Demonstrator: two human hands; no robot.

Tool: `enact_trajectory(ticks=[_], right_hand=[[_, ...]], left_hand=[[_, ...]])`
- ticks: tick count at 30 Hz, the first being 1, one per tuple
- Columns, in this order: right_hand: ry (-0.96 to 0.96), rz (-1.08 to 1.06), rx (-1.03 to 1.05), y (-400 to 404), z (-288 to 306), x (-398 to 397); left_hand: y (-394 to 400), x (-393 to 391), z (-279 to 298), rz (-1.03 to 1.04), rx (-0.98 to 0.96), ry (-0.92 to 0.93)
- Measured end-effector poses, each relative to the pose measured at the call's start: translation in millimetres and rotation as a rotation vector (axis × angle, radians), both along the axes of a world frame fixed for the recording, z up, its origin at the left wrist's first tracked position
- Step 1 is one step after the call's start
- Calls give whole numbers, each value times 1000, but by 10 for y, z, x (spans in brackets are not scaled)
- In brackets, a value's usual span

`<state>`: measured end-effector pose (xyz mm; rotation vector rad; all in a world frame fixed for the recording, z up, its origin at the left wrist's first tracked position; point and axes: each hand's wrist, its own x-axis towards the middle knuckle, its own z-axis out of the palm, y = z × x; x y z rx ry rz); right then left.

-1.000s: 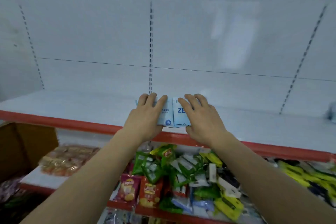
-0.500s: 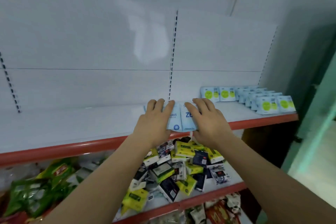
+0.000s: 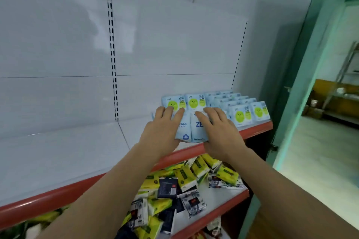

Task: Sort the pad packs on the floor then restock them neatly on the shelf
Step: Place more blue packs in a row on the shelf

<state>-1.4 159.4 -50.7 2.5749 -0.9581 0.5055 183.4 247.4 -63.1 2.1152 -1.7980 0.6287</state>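
Two light-blue pad packs [image 3: 192, 129] with blue lettering stand side by side on the white shelf [image 3: 64, 153] with a red front edge. My left hand [image 3: 162, 132] lies flat over the left pack, fingers straight, and my right hand [image 3: 219, 130] covers the right pack the same way. Directly behind them and to the right stand rows of light-blue pad packs with green circles [image 3: 240, 112], filling the shelf's right end. My fingertips reach the front faces of the nearest two of those packs.
The shelf's left part is bare white. A lower shelf [image 3: 223, 202] holds a loose heap of yellow, black and white packets [image 3: 186, 180]. A green door frame [image 3: 303, 75] stands at the right, with a room beyond it.
Both hands have carried the two blue packs rightwards along the shelf, from its bare middle to right beside the rows of green-circle packs. The view has swung right.
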Motion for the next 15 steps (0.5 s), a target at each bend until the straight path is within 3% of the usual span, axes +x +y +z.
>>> enact_trajectory(ticks=[6, 15], right_hand=[[14, 10, -14, -939, 14, 151], [-8, 181, 69, -2036, -181, 532]], left_hand=[[-925, 133, 23, -14, 38, 53], [-1784, 354, -153, 172, 47, 18]])
